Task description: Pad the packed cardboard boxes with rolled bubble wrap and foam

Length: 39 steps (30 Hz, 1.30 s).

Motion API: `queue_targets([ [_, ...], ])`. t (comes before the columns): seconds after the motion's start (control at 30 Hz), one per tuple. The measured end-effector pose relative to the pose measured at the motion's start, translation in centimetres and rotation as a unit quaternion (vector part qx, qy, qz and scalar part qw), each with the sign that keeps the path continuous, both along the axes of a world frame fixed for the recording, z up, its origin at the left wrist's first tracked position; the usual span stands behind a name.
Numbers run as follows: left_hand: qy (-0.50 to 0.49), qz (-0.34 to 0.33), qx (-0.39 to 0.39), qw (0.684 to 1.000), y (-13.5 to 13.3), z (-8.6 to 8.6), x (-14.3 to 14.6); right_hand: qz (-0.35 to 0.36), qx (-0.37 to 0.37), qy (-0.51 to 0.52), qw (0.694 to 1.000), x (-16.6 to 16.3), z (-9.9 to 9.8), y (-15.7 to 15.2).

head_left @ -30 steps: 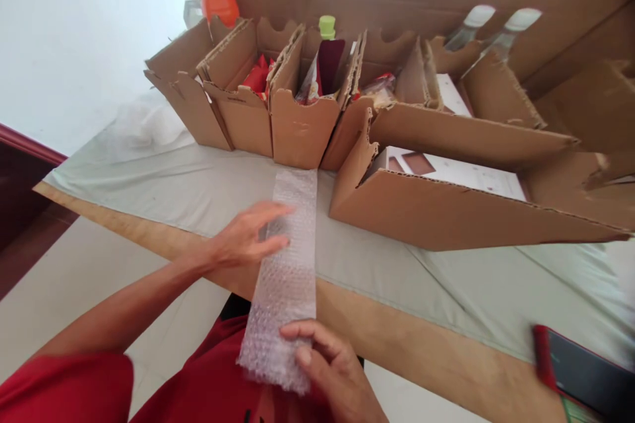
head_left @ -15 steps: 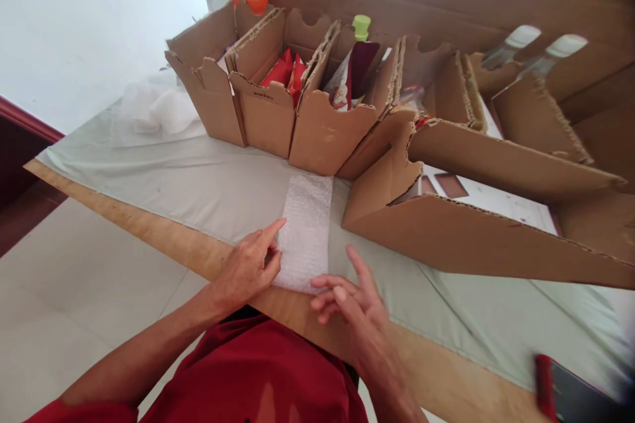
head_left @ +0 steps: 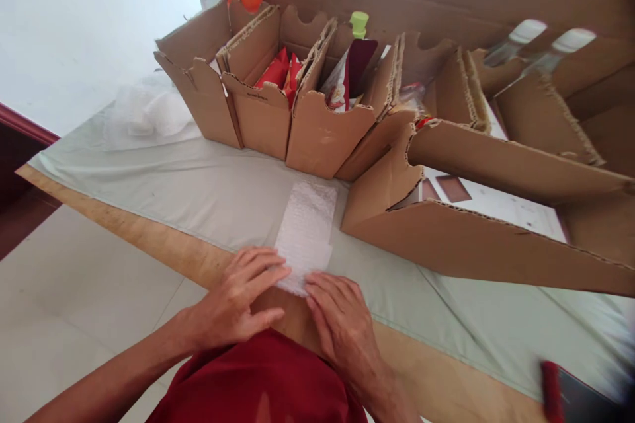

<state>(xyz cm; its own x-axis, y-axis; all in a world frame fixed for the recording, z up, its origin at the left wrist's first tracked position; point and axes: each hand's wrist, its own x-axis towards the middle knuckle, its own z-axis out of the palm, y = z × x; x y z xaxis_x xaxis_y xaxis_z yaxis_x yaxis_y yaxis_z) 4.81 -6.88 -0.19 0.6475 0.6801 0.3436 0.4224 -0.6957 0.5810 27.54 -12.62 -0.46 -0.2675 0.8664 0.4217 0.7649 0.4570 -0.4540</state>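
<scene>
A folded strip of white bubble wrap point(head_left: 308, 225) lies flat on the cloth, its near end at the bare wooden edge of the table. My left hand point(head_left: 248, 291) is open, its fingertips resting on the near left corner of the wrap and its thumb held apart. At the near right corner, the fingers of my right hand point(head_left: 340, 314) lie flat on the wrap, close together, with the thumb beside them. A small layer on the wrap's right side sits slightly out of line.
Cardboard bins point(head_left: 330, 139) stand in a row behind, with red packets point(head_left: 274, 71) in one. A long cardboard box point(head_left: 476, 238) holding a white box point(head_left: 501, 205) is on the right. More bubble wrap point(head_left: 149, 112) lies far left. A phone point(head_left: 585, 396) is at the lower right.
My left hand has moved back towards me, its fingers now stretched over the wrap's near corner. My right hand has lowered its raised fingers onto the near right corner.
</scene>
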Motion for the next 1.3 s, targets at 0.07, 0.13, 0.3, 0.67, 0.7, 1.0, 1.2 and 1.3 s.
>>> queue_targets([
  [0.07,-0.016,0.008,-0.017,1.000,-0.5,0.0,0.0,0.010,-0.054,0.043,0.998,0.1,0.5,0.3],
  [0.13,-0.026,0.052,-0.036,0.998,-0.6,-0.1,0.3,-0.009,-0.093,0.071,0.993,0.3,0.8,0.6],
  [0.3,0.010,0.130,-0.037,0.991,0.4,-0.5,1.4,-0.080,0.016,0.032,0.996,0.7,0.5,-0.3],
  [0.67,0.004,0.038,0.020,0.999,-0.3,-0.3,0.2,0.005,0.001,-0.010,1.000,0.3,0.3,0.7],
  [0.7,-0.002,0.026,0.008,1.000,-0.4,-0.3,0.0,0.013,-0.013,0.010,1.000,0.3,0.5,0.6],
  [1.0,0.035,0.102,0.020,0.994,2.4,-0.9,1.5,-0.034,0.009,-0.075,0.997,0.2,0.4,0.3],
  [1.2,-0.051,0.173,-0.013,0.984,0.9,-0.4,0.7,-0.018,-0.016,-0.036,0.999,0.2,-0.1,2.5],
  [1.3,-0.139,0.253,-0.186,0.939,-1.0,0.5,-0.2,-0.051,-0.065,0.048,0.995,0.5,0.2,2.9],
])
